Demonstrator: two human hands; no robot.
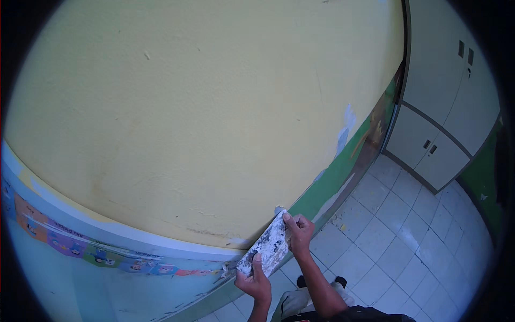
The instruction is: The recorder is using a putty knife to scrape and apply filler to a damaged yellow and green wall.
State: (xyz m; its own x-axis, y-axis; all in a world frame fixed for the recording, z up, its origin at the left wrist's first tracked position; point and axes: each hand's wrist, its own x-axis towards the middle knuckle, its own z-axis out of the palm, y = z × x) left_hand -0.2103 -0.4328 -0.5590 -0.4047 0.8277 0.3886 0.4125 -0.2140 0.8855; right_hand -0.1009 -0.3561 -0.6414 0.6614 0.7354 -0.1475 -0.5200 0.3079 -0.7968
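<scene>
Both my hands grip a flat strip of wall covering, whitish with dark blotches, that slants along the lower edge of the yellow wall. My left hand is closed on its lower left end, thumb on top. At the upper right end, my right hand pinches it with the thumb across its face. The fingers behind the strip are hidden. Just above its upper tip is a small grey bare patch. Whether the strip is still attached to the wall, I cannot tell.
A colourful picture border runs along the pale blue wall at lower left. Green covering with torn edges and pale patches continues right. A cabinet stands on the tiled floor, where small crumbs lie near the wall.
</scene>
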